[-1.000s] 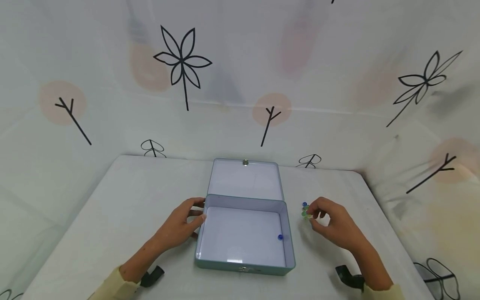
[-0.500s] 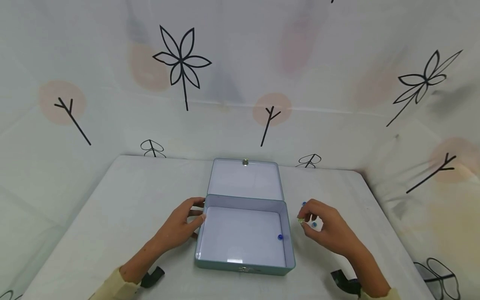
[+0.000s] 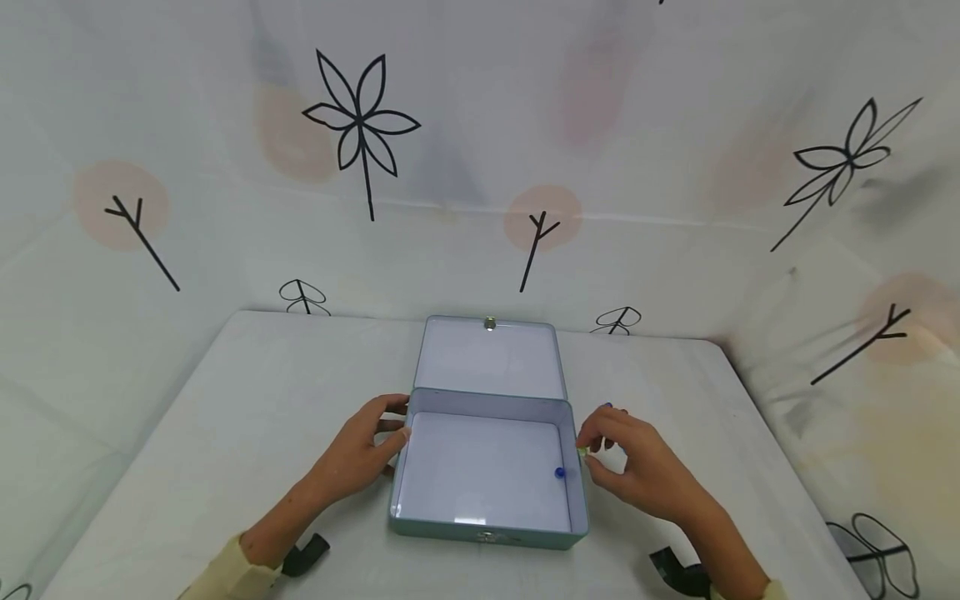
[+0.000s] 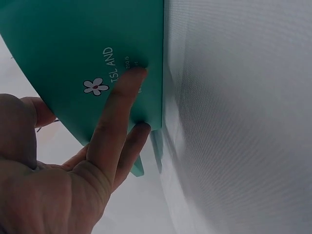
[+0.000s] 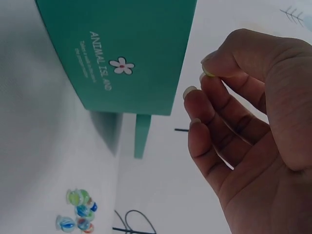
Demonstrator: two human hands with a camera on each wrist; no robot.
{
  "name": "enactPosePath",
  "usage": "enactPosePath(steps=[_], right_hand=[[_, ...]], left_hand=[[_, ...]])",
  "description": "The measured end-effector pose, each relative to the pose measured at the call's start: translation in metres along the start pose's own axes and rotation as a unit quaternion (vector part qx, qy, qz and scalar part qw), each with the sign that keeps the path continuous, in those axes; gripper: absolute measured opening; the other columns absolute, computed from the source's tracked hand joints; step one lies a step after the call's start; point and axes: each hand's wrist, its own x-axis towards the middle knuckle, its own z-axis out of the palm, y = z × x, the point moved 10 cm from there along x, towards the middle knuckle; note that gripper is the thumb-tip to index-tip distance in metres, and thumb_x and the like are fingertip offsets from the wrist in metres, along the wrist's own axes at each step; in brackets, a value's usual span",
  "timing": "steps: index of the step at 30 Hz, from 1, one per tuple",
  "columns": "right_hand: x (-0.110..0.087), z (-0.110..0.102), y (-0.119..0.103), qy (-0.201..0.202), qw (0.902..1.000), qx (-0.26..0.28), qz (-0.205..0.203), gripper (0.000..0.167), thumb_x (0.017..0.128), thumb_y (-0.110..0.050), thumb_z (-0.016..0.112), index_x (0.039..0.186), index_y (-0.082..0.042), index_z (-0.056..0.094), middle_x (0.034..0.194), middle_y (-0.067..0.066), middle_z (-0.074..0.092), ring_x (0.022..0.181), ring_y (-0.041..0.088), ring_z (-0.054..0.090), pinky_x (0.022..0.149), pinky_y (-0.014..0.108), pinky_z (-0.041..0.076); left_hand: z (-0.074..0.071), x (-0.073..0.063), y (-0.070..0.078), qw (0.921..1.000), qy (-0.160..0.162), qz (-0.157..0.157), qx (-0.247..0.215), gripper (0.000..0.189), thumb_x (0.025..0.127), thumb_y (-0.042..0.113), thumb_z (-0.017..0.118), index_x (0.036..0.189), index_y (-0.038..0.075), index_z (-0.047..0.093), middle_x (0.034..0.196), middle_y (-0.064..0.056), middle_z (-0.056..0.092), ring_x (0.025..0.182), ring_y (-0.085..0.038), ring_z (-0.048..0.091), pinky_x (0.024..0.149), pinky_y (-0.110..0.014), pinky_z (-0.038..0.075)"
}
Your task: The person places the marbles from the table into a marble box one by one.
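A hinged tin box [image 3: 487, 479], green outside and pale inside, lies with its lid [image 3: 489, 358] folded back. My left hand [image 3: 365, 448] holds the box at its left wall, thumb at the rim and fingers against the green side. One blue marble [image 3: 559, 472] rests inside near the right wall. Thumb and forefinger of my right hand [image 3: 637, 458] pinch a yellow-green marble [image 3: 582, 452] right at the box's right rim; the fingertips mostly cover it. In the right wrist view, a cluster of several coloured marbles [image 5: 83, 212] lies on the table, largely hidden behind my hand in the head view.
The table [image 3: 300, 367] has a white cover. A patterned cloth [image 3: 450, 250] hangs behind and at both sides of it. The lid's far edge lies close to the back cloth. A metal clasp [image 3: 487, 537] sits on the box's front.
My right hand has picked the yellow-green marble from the cluster and carried it left to the box's right rim. The left hand and the box have stayed in place.
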Motion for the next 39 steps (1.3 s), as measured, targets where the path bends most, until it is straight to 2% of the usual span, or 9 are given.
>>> enactPosePath(steps=[12, 15, 18, 22, 26, 33, 37, 39], right_hand=[[0.001, 0.015, -0.009, -0.016, 0.9997, 0.016, -0.011, 0.041, 0.081, 0.007, 0.083, 0.101, -0.025, 0.067, 0.1, -0.017, 0.063, 0.087, 0.009, 0.059, 0.069, 0.023, 0.053], [0.001, 0.018, -0.011, -0.012, 0.9998, 0.008, -0.015, 0.043, 0.08, 0.007, 0.084, 0.101, -0.026, 0.067, 0.102, -0.017, 0.064, 0.09, 0.01, 0.06, 0.072, 0.027, 0.057], [0.002, 0.02, -0.013, -0.006, 0.9998, -0.012, -0.015, 0.046, 0.079, 0.004, 0.086, 0.101, -0.031, 0.067, 0.104, -0.019, 0.063, 0.096, 0.006, 0.059, 0.078, 0.031, 0.06], [0.002, 0.023, -0.014, -0.007, 0.9995, -0.031, -0.005, 0.044, 0.079, 0.0, 0.089, 0.1, -0.033, 0.069, 0.105, -0.022, 0.063, 0.102, 0.001, 0.055, 0.083, 0.029, 0.06], [0.003, 0.026, -0.016, -0.011, 0.9993, -0.036, -0.005, 0.04, 0.079, -0.002, 0.091, 0.1, -0.029, 0.072, 0.106, -0.023, 0.063, 0.103, 0.001, 0.055, 0.085, 0.026, 0.057], [0.003, 0.015, -0.019, 0.01, 0.9986, -0.034, -0.039, 0.044, 0.078, -0.001, 0.09, 0.104, -0.03, 0.069, 0.11, -0.018, 0.064, 0.104, 0.005, 0.057, 0.088, 0.022, 0.052], [0.002, 0.009, -0.014, 0.013, 0.9987, -0.024, -0.042, 0.042, 0.08, -0.001, 0.088, 0.107, -0.029, 0.069, 0.11, -0.015, 0.065, 0.103, 0.007, 0.06, 0.087, 0.024, 0.05], [0.001, 0.007, -0.01, 0.014, 0.999, -0.021, -0.037, 0.042, 0.081, 0.0, 0.087, 0.107, -0.028, 0.069, 0.11, -0.014, 0.066, 0.101, 0.008, 0.06, 0.084, 0.026, 0.052]], left_hand=[[0.001, 0.0, -0.002, 1.0, -0.006, 0.0, -0.001, 0.055, 0.107, 0.019, 0.065, 0.158, 0.012, 0.044, 0.155, -0.013, 0.052, 0.139, -0.039, 0.056, 0.07, -0.033, 0.065], [0.0, 0.0, -0.002, 1.0, -0.006, 0.0, -0.003, 0.055, 0.108, 0.018, 0.065, 0.158, 0.011, 0.043, 0.155, -0.013, 0.052, 0.139, -0.039, 0.056, 0.07, -0.033, 0.065], [0.0, 0.0, -0.002, 1.0, -0.007, -0.002, -0.004, 0.055, 0.107, 0.018, 0.065, 0.158, 0.011, 0.043, 0.155, -0.013, 0.052, 0.139, -0.038, 0.057, 0.07, -0.033, 0.065], [0.0, -0.001, -0.002, 1.0, -0.008, -0.005, -0.001, 0.055, 0.108, 0.019, 0.065, 0.158, 0.012, 0.044, 0.154, -0.013, 0.053, 0.138, -0.037, 0.057, 0.07, -0.032, 0.065], [-0.001, -0.002, -0.001, 1.0, -0.007, -0.006, 0.002, 0.055, 0.108, 0.02, 0.065, 0.158, 0.012, 0.044, 0.154, -0.013, 0.053, 0.137, -0.037, 0.058, 0.07, -0.033, 0.064], [-0.001, -0.002, -0.001, 0.9999, -0.009, -0.006, 0.002, 0.055, 0.107, 0.021, 0.065, 0.158, 0.013, 0.044, 0.153, -0.014, 0.054, 0.136, -0.037, 0.059, 0.07, -0.033, 0.065], [-0.001, -0.001, -0.002, 0.9999, -0.009, -0.005, 0.004, 0.055, 0.107, 0.022, 0.066, 0.158, 0.014, 0.045, 0.152, -0.013, 0.055, 0.136, -0.037, 0.059, 0.07, -0.033, 0.064], [0.0, 0.0, -0.003, 0.9999, -0.009, -0.004, 0.004, 0.055, 0.107, 0.023, 0.066, 0.158, 0.015, 0.045, 0.152, -0.012, 0.055, 0.136, -0.037, 0.059, 0.07, -0.033, 0.064]])
